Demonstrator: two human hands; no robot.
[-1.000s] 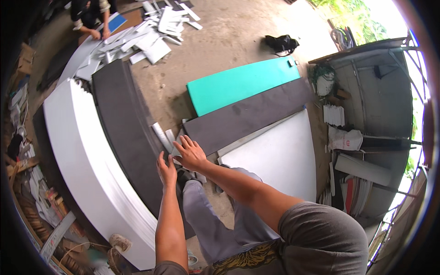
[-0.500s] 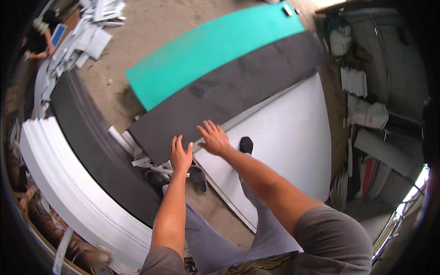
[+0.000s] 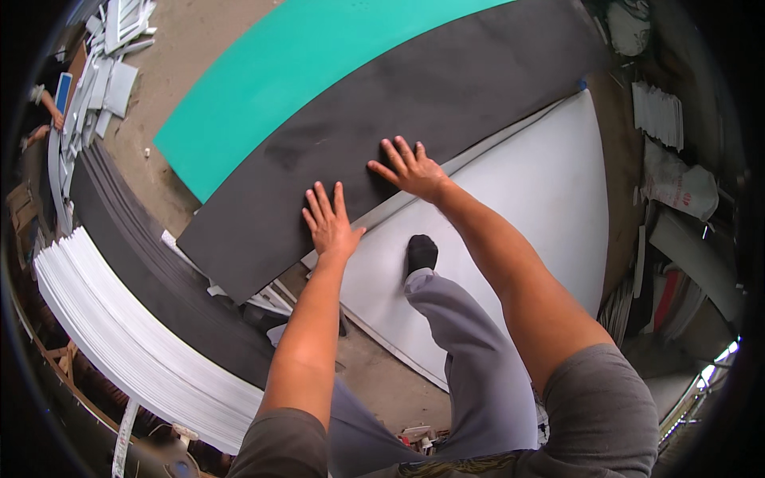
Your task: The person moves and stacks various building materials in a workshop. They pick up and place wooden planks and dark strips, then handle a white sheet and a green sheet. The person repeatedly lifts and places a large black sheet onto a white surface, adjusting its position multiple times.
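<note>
Both of my arms reach forward over a long dark grey sheet. My left hand, fingers spread, rests at the sheet's near edge. Farther right along that edge, my right hand lies with its fingers fanned out on the dark surface. Neither hand grips anything. Beyond the dark sheet, and partly covered by it, lies a green sheet. On the near side a large white panel spreads out, and my foot in a black sock stands on it.
To the left are a stack of dark sheets and a stack of long white strips. White offcuts lie in a heap at the far left, beside another person's hand. A white sack and stacked white pieces stand at the right.
My hands have moved forward onto the dark sheet, and their fingers have spread. The view has shifted closer to the sheets. The other person's arms remain at the far left.
</note>
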